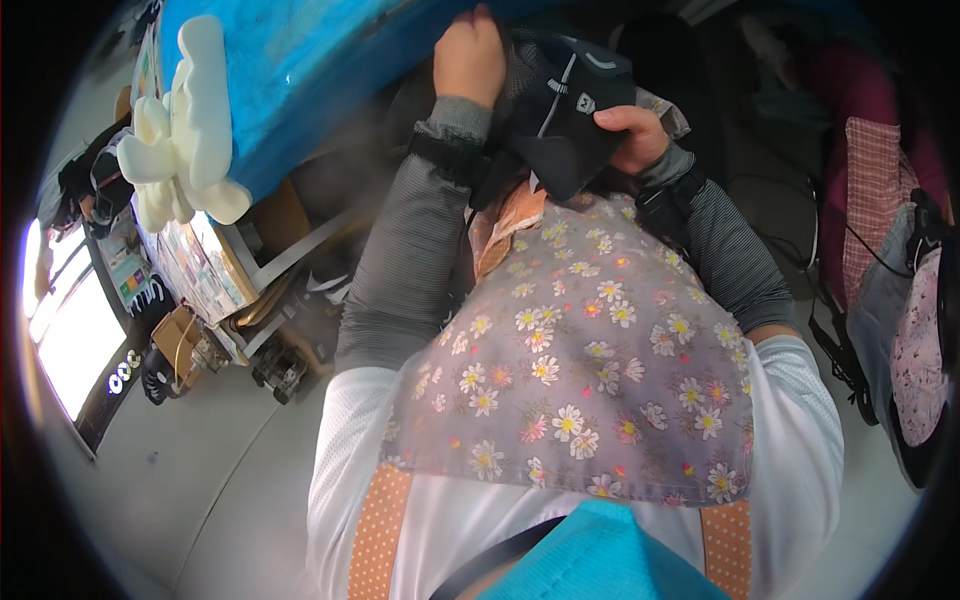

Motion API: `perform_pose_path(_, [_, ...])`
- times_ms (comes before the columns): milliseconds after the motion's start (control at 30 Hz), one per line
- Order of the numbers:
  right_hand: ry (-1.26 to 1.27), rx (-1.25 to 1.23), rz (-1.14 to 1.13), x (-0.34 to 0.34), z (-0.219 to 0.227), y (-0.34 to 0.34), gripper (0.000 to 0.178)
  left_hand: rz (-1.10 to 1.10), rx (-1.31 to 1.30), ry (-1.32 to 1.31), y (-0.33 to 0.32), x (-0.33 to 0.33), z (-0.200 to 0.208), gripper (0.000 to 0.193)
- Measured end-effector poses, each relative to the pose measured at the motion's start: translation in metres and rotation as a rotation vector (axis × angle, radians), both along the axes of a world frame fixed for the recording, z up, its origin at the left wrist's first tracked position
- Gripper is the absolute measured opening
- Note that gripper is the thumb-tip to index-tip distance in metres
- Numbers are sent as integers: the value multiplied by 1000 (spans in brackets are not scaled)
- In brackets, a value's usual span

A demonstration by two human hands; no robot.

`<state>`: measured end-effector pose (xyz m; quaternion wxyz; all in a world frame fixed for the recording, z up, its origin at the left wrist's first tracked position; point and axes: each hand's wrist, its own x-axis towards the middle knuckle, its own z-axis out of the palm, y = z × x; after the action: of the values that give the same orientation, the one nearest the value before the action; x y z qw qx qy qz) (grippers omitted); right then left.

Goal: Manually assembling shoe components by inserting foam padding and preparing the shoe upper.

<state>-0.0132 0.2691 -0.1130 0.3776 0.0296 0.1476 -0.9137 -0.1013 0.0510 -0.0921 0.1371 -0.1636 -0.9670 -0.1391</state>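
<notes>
A black fabric piece (585, 110), with mesh at its left, a thin white line and a small white mark, is held up in front of my apron. My right hand (640, 138) grips its right side, thumb on top and the other fingers hidden behind. Against its upper left edge, my left hand (470, 62) is closed with the fingers curled away. Whatever lies inside those fingers is hidden. Grey sleeves and dark wrist straps cover both forearms. A flowered grey apron (570, 370) spreads over my lap, with an orange cloth (512, 225) at its top edge.
A blue-covered table (290, 90) stands at the upper left, with a cream foam-like shape (190, 130) at its edge. Below it are a metal frame and a cardboard box (178, 340) on the floor. Another person's checked pink cloth (872, 200) and a hanging cable show at the right.
</notes>
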Motion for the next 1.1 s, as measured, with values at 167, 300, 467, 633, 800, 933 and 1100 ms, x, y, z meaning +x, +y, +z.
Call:
perform_pose_path(167, [93, 6, -21, 1, 4, -1, 34, 42, 187, -188, 3, -4, -23, 19])
perform_pose_path(300, [56, 81, -28, 2, -1, 0, 45, 73, 165, 53, 3, 1, -31, 31])
perform_pose_path(467, [21, 171, -126, 22, 16, -10, 49, 407, 709, -253, 13, 4, -4, 47])
perform_pose_path(633, [284, 643, 4, 30, 41, -22, 45, 433, 796, -203, -3, 8, 6, 40])
perform_pose_path(800, [357, 633, -25, 18, 31, -15, 41, 372, 692, -134, -26, 20, 37, 42])
perform_pose_path(933, [329, 606, 11, 17, 29, -16, 46, 248, 385, 126, -37, 25, 51, 36])
perform_pose_path(1100, [291, 478, 23, 15, 5, -1, 40, 306, 852, -302, -55, 37, 46, 46])
